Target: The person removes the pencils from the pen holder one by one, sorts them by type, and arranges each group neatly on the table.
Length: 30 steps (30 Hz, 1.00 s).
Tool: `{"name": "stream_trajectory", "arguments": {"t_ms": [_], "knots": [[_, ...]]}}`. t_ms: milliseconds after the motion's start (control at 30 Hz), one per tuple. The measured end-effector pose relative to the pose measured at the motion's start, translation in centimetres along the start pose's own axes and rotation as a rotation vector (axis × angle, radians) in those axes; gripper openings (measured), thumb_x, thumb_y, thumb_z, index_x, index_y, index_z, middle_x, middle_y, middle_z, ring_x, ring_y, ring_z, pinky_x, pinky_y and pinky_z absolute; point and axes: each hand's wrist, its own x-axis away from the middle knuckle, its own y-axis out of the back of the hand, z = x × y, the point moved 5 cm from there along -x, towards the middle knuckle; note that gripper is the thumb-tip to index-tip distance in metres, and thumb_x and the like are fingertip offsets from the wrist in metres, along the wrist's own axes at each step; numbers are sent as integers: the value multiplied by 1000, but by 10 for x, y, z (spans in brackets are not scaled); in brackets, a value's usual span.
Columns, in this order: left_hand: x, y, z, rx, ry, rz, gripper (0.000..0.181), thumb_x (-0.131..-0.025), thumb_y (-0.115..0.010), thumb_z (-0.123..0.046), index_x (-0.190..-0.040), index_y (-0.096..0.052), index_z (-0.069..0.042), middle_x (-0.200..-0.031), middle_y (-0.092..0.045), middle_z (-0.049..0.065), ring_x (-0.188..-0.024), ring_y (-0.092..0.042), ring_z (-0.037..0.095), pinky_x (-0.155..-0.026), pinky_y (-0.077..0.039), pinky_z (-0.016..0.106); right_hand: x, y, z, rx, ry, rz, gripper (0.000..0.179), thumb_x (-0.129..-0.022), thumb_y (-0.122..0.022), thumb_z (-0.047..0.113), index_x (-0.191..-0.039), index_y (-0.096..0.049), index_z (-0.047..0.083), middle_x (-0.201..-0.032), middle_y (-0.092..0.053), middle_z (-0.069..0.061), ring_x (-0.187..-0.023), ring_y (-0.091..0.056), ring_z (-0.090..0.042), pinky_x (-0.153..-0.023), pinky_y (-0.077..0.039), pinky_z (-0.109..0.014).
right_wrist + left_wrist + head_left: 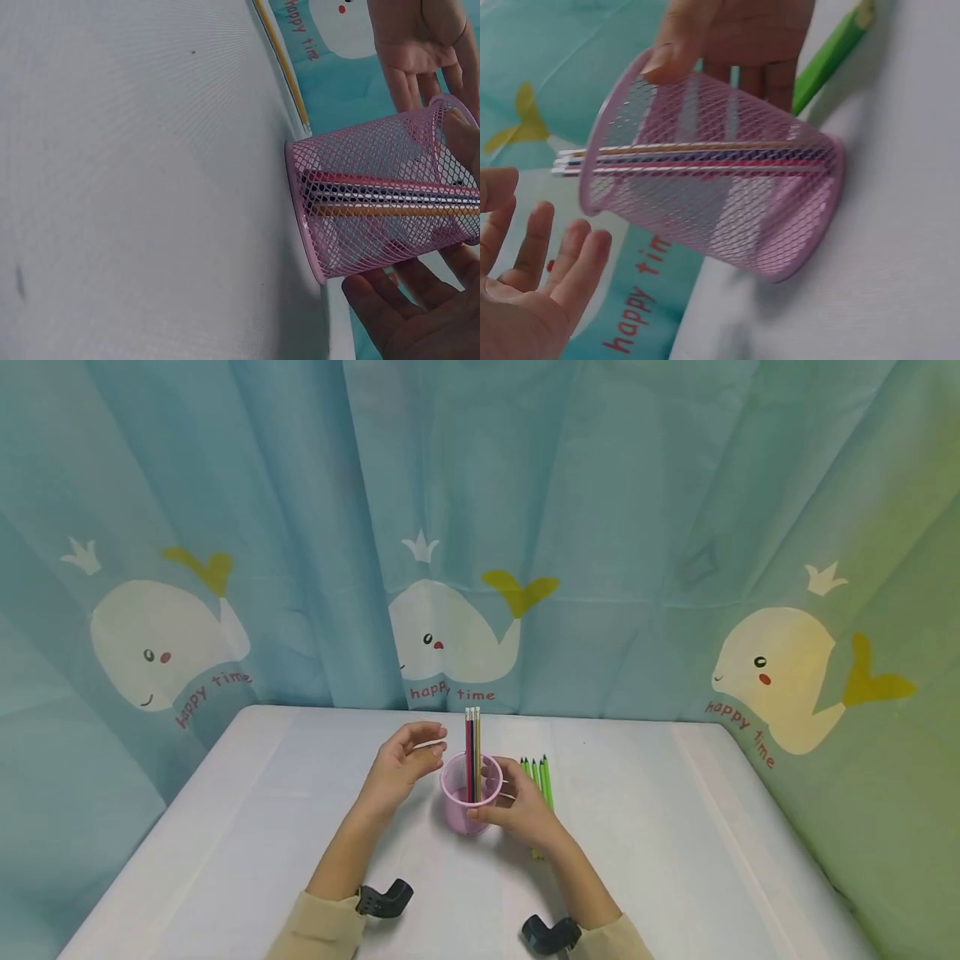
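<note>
A pink mesh pen cup (467,821) stands near the table's middle. My right hand (525,810) grips its right side, thumb near the front rim and fingers behind. Inside the cup stand pencils (472,752), coloured red, dark blue and yellow, with eraser ends upward. Left of the cup my left hand (401,768) is raised near the rim, fingers loosely bent, holding nothing. In the left wrist view my left hand (540,292) is apart from the cup (780,210). Whether the cup's base fully touches the table I cannot tell.
Several green pencils (546,781) lie on the white table (300,793) to the right of the cup, partly hidden by my right hand and forearm. Behind the table hangs a blue-green curtain (615,527) with printed whales.
</note>
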Motion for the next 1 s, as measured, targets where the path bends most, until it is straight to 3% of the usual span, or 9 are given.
{"name": "stream_trajectory", "arguments": {"t_ms": [100, 200, 333, 500, 1000], "knots": [[0, -6, 3, -83, -19, 33, 37, -97, -62, -7, -133, -55, -5, -140, -55, 15, -130, -54, 33, -99, -54, 34, 0, 0, 0, 12, 8, 2, 79, -73, -87, 11, -141, -47, 9, -135, -58, -15, -122, -58, -34, -103, -51, -44], [-1, -14, 8, -192, -42, 83, 38, -97, -64, -8, -134, -57, -5, -143, -53, 16, -133, -49, 41, -105, -51, 44, 1, 0, 0, 22, 1, -1, 79, -73, -88, 13, -141, -47, 10, -135, -58, -13, -122, -58, -32, -103, -51, -43], [0, -23, 14, -300, -58, 141, 37, -96, -67, -12, -132, -61, -9, -148, -49, 13, -138, -43, 42, -108, -45, 57, 2, 0, 0, 18, -6, 0, 79, -74, -87, 14, -142, -47, 11, -135, -58, -11, -121, -59, -31, -103, -52, -42], [3, -29, 17, -385, -100, 159, 36, -95, -68, -19, -130, -64, -11, -151, -46, 13, -142, -39, 38, -108, -43, 57, 2, -1, 2, 11, 27, 15, 79, -75, -86, 13, -142, -45, 6, -134, -57, -15, -119, -59, -34, -100, -53, -39], [2, -25, 9, -394, -149, 86, 36, -97, -66, -19, -131, -64, -8, -140, -57, 11, -132, -52, 32, -102, -53, 45, 2, 0, 0, 27, 0, -6, 77, -75, -87, 15, -141, -48, 13, -135, -59, -11, -121, -59, -32, -102, -52, -43]]}}
